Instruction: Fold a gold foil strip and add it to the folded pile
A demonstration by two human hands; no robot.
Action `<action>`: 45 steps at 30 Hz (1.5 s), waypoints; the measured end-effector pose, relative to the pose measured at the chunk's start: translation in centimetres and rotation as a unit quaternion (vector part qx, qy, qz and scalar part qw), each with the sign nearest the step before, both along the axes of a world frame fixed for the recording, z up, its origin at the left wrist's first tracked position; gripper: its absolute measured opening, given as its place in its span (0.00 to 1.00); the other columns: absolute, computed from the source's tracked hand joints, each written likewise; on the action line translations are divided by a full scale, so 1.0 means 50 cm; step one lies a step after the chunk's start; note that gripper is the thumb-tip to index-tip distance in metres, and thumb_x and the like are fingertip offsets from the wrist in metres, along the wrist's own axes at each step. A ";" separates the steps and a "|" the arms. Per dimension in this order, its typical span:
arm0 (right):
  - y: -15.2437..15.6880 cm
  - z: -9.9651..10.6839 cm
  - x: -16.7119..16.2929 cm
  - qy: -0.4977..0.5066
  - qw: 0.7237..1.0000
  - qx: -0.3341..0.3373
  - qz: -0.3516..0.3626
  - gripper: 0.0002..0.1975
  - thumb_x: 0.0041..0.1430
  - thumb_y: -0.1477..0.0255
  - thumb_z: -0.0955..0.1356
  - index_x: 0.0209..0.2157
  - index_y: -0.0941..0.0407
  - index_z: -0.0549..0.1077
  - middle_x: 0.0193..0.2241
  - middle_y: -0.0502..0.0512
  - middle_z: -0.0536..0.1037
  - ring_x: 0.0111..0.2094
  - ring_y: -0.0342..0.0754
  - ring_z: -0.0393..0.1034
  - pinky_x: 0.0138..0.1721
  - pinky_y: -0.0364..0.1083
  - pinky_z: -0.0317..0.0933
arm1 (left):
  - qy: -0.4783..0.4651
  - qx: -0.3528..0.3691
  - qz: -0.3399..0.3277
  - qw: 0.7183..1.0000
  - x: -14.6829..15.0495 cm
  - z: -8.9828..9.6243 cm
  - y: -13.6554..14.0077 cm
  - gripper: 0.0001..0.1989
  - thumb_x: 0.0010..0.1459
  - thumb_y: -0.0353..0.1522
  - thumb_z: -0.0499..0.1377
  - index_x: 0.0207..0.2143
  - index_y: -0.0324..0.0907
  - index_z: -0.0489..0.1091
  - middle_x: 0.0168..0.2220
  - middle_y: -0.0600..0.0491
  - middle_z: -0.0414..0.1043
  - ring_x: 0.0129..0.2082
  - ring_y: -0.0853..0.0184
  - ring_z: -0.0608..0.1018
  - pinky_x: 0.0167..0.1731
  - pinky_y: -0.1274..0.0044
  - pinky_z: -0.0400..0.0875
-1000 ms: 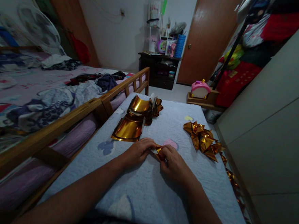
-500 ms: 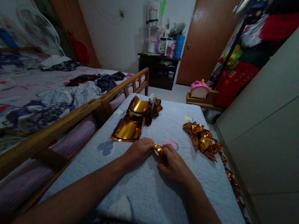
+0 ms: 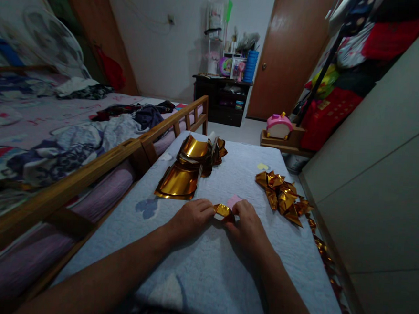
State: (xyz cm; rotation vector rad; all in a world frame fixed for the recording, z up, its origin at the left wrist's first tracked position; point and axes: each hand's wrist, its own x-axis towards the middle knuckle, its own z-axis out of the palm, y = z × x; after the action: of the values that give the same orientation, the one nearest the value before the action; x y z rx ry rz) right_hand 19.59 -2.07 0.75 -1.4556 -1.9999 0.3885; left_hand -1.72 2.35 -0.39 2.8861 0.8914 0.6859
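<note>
Between my two hands is a small folded piece of gold foil paper (image 3: 223,210), just above the blue cloth-covered surface (image 3: 201,281). My left hand (image 3: 194,217) pinches its left end with fingers closed. At the other end, my right hand (image 3: 247,225) has thumb and fingers closed on the paper. Curved sheets of gold foil paper (image 3: 179,180) lie in stacks beyond my left hand. To the right sits a pile of folded gold foil pieces (image 3: 286,197) with pointed corners.
More gold pieces (image 3: 323,248) lie along the right edge, by the pale cabinet (image 3: 389,203). A wooden bed rail (image 3: 96,178) runs along the left side. Farther off are a dark shelf (image 3: 219,98) and a pink toy (image 3: 279,125) on a wooden ledge.
My right hand has turned and shifted slightly right, and my left hand slightly down. More of the folded gold paper now shows between them, its top face wider.
</note>
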 end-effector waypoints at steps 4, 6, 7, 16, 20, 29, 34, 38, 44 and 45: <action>0.002 -0.001 0.000 -0.015 0.998 -0.053 0.036 0.10 0.54 0.84 0.66 0.30 0.55 0.65 0.32 0.51 0.69 0.35 0.48 0.64 0.36 0.45 0.57 | 0.026 0.004 0.005 1.000 0.003 0.002 -0.005 0.11 0.68 0.29 0.51 0.32 0.40 0.70 0.31 0.50 0.73 0.33 0.65 0.75 0.33 0.75 0.70; 0.002 0.000 -0.001 -0.025 0.996 -0.076 0.046 0.09 0.55 0.85 0.66 0.30 0.56 0.67 0.32 0.51 0.70 0.35 0.47 0.65 0.35 0.44 0.56 | 0.024 0.003 0.005 1.000 0.003 0.002 -0.005 0.11 0.68 0.29 0.52 0.32 0.40 0.70 0.31 0.50 0.72 0.32 0.65 0.74 0.33 0.76 0.69; 0.002 0.000 -0.001 -0.032 0.995 -0.083 0.049 0.09 0.56 0.85 0.66 0.31 0.56 0.68 0.32 0.51 0.70 0.35 0.47 0.65 0.36 0.44 0.56 | 0.018 0.001 0.004 1.000 0.003 0.000 -0.005 0.11 0.68 0.29 0.52 0.32 0.40 0.70 0.31 0.50 0.73 0.32 0.65 0.74 0.33 0.76 0.69; 0.006 -0.007 0.003 -0.031 0.995 -0.081 0.054 0.08 0.61 0.83 0.66 0.35 0.56 0.73 0.33 0.53 0.74 0.38 0.48 0.67 0.40 0.45 0.58 | -0.091 -0.110 0.004 0.990 -0.006 -0.014 0.006 0.04 0.65 0.28 0.56 0.40 0.40 0.71 0.37 0.49 0.75 0.39 0.63 0.75 0.41 0.73 0.69; 0.008 -0.012 0.005 -0.038 0.995 -0.079 0.053 0.08 0.60 0.83 0.66 0.35 0.56 0.73 0.33 0.52 0.73 0.37 0.48 0.66 0.38 0.44 0.57 | -0.079 -0.116 0.031 0.990 -0.006 -0.017 0.014 0.05 0.62 0.26 0.57 0.37 0.41 0.73 0.37 0.50 0.74 0.40 0.62 0.74 0.41 0.72 0.68; 0.006 -0.007 0.007 -0.065 0.992 -0.106 0.025 0.09 0.57 0.84 0.66 0.32 0.57 0.72 0.33 0.53 0.73 0.36 0.48 0.67 0.38 0.44 0.56 | -0.026 -0.067 0.040 0.997 -0.004 -0.011 0.008 0.08 0.67 0.31 0.55 0.36 0.40 0.73 0.34 0.50 0.72 0.37 0.63 0.72 0.37 0.72 0.67; 0.005 -0.010 0.009 -0.081 0.990 -0.110 0.025 0.08 0.60 0.82 0.65 0.33 0.57 0.74 0.34 0.55 0.73 0.38 0.49 0.67 0.39 0.45 0.57 | -0.016 -0.077 0.042 0.996 -0.004 -0.013 0.005 0.06 0.66 0.30 0.56 0.38 0.40 0.73 0.35 0.50 0.72 0.37 0.63 0.72 0.37 0.72 0.67; 0.005 -0.013 0.009 -0.100 0.990 -0.094 0.020 0.06 0.62 0.80 0.66 0.33 0.57 0.74 0.33 0.55 0.73 0.37 0.50 0.67 0.38 0.45 0.57 | -0.002 -0.093 0.053 0.994 -0.002 -0.018 0.007 0.06 0.66 0.31 0.57 0.37 0.40 0.72 0.34 0.50 0.71 0.37 0.62 0.72 0.37 0.72 0.66; 0.009 -0.016 0.007 -0.122 0.988 -0.093 0.006 0.06 0.63 0.78 0.66 0.31 0.57 0.73 0.32 0.55 0.74 0.36 0.50 0.67 0.37 0.45 0.56 | 0.007 -0.106 0.076 0.991 0.005 -0.018 0.005 0.06 0.66 0.31 0.55 0.36 0.41 0.70 0.34 0.51 0.70 0.37 0.62 0.72 0.39 0.71 0.66; 0.010 -0.016 0.007 -0.126 0.988 -0.094 0.003 0.06 0.63 0.78 0.66 0.31 0.56 0.73 0.32 0.55 0.74 0.36 0.50 0.68 0.37 0.45 0.56 | 0.006 -0.106 0.078 0.991 0.006 -0.018 0.005 0.06 0.66 0.32 0.55 0.36 0.41 0.70 0.34 0.51 0.70 0.38 0.62 0.71 0.39 0.71 0.66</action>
State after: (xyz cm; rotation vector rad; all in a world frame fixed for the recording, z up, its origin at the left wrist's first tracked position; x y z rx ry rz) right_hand 19.94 -1.58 -0.05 -1.6861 -2.2161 0.4233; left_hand -1.42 2.61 -1.27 2.6577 1.1264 0.5472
